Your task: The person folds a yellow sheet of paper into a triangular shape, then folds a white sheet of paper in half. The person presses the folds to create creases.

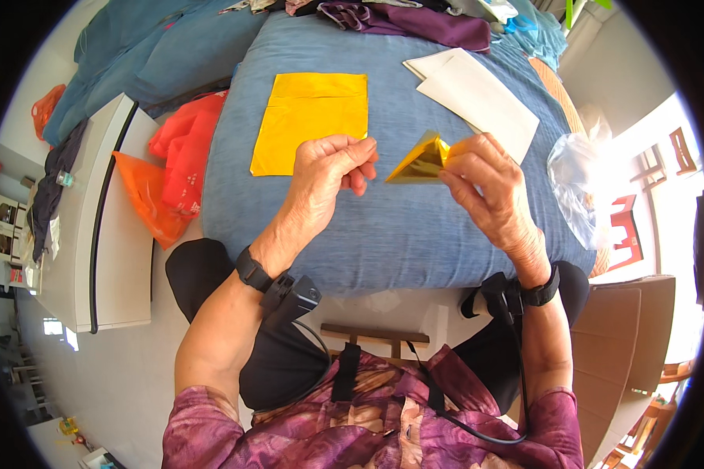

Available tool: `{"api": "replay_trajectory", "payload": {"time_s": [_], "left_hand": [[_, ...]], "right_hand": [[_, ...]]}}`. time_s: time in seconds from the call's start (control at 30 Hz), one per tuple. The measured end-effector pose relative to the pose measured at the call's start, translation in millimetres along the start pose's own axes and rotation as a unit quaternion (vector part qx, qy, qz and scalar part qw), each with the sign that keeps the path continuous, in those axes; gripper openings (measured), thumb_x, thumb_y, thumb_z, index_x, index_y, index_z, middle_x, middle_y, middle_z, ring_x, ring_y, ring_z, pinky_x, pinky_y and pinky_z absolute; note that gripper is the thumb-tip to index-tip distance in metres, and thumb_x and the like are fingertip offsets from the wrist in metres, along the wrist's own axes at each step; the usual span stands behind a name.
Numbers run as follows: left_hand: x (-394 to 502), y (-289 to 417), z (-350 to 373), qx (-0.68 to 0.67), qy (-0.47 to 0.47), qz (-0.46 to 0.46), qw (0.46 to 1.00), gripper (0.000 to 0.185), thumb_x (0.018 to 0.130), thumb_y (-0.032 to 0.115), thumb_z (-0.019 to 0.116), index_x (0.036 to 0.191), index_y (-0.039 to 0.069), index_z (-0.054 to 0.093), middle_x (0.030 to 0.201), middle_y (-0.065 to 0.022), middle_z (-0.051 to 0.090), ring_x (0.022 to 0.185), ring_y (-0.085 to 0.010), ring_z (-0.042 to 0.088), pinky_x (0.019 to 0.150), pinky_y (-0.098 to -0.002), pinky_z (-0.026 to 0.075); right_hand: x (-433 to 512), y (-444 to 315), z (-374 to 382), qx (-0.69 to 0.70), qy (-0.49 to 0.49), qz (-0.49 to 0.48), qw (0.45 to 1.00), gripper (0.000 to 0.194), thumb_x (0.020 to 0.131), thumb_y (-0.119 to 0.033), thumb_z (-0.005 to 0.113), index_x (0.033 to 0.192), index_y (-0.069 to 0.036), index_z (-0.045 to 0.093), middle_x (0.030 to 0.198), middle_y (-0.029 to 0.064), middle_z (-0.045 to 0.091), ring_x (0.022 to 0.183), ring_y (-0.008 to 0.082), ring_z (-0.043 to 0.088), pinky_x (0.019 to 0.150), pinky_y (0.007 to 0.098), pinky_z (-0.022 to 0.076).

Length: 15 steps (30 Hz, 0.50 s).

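Observation:
Above the blue cloth (352, 234), my right hand (487, 182) pinches a shiny gold foil sheet (419, 161) at its right end. The sheet is folded into a pointed, roughly triangular shape, its tip towards my left hand (337, 164). That hand has its fingers curled and thumb against the index finger, with nothing visible in the grip. A gap separates it from the folded piece. Behind my left hand lies a flat yellow-gold sheet or stack (317, 111), with a crease across its upper part; the hand covers its lower right corner.
White paper sheets (481, 97) lie beyond my right hand. Purple clothing (410, 26) is piled at the far edge. A clear plastic bag (578, 176) sits at the right, above a cardboard box (616, 346). Red bags (188, 146) and a white cabinet (117, 223) stand left.

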<state>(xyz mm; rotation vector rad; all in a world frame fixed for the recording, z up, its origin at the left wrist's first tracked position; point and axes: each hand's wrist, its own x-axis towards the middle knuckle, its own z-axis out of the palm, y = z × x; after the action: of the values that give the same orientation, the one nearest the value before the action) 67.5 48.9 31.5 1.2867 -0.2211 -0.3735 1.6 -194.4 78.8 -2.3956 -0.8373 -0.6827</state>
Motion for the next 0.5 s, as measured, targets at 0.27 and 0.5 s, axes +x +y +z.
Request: {"api": "replay_trajectory", "payload": {"time_s": [0.27, 0.5], "left_hand": [[-1, 4, 0, 0.06, 0.0, -0.04, 0.997, 0.033, 0.094, 0.032, 0.074, 0.087, 0.0, 0.073, 0.072, -0.0054, 0.065, 0.061, -0.0112, 0.058, 0.056, -0.0257, 0.047], [0, 1, 1, 0.124, -0.024, -0.071, 0.989, 0.033, 0.093, 0.033, 0.075, 0.082, 0.002, 0.073, 0.068, -0.0041, 0.064, 0.056, -0.0089, 0.056, 0.05, -0.0224, 0.043]], "right_hand": [[-10, -4, 26, -0.167, -0.014, -0.131, 0.977, 0.023, 0.071, -0.001, 0.073, 0.091, -0.004, 0.063, 0.093, 0.0074, 0.054, 0.091, 0.0231, 0.062, 0.064, 0.03, 0.0577], [-12, -7, 31, -0.198, -0.028, -0.174, 0.964, 0.024, 0.07, -0.003, 0.073, 0.092, -0.003, 0.064, 0.098, 0.0071, 0.056, 0.097, 0.0226, 0.064, 0.071, 0.0306, 0.0608]]}}
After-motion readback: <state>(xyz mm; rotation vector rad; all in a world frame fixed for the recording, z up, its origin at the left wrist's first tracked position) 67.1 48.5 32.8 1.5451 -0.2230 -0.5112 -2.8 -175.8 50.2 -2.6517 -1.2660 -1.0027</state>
